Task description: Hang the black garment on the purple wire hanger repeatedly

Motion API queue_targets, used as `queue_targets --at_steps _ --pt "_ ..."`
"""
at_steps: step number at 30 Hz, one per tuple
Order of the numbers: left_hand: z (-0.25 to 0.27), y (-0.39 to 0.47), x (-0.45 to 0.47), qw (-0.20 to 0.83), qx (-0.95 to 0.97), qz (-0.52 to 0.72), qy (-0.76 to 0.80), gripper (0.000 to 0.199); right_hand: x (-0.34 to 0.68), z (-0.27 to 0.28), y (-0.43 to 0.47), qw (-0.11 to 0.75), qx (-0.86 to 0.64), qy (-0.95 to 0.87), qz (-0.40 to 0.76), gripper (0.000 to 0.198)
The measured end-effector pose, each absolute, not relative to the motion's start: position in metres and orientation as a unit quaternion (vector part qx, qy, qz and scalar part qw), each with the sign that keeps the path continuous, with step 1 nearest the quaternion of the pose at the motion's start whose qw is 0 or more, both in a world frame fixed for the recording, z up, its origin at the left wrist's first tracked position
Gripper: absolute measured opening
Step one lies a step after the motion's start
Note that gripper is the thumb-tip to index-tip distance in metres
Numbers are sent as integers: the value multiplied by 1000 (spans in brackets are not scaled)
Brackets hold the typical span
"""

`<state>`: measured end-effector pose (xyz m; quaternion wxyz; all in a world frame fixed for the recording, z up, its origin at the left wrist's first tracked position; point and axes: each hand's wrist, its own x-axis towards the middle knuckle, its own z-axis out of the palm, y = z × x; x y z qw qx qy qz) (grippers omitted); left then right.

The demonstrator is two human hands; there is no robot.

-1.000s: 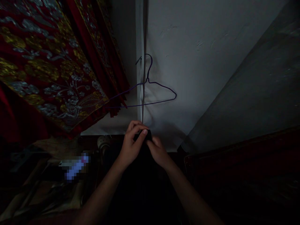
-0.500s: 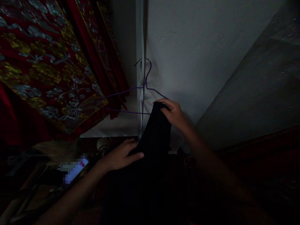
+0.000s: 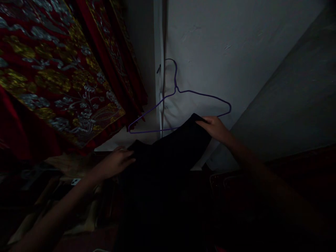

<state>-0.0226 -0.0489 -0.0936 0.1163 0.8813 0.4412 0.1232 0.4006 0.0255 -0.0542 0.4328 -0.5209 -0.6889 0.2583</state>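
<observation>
Both my hands hold a black garment, whose kind I cannot tell in the dim light. Fingers of my left hand pinch its upper left edge, and my right hand grips its raised upper right corner. A purple hanger hangs, slightly tilted, by its hook at a narrow vertical strip. The garment's top edge overlaps the hanger's lower bar near my right hand. Whether the cloth passes over the bar or only in front of it, I cannot tell. Most of the lower garment is lost in shadow.
Red cloth with gold and silver embroidery hangs at the left, close to the hanger's left end. A pale wall stands behind. A wooden frame, possibly a chair, is at the lower left, dimly lit.
My hands have moved apart, left hand leftward and right hand rightward, spreading the garment's top edge. The hanger has turned and shifted right; its right end now shows. The lit phone at lower left no longer shows.
</observation>
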Motion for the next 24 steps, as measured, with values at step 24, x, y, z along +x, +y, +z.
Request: queue_targets --at_steps 24 --pt "19 -2 28 -40 819 395 414 34 434 -30 -5 645 -508 -545 169 31"
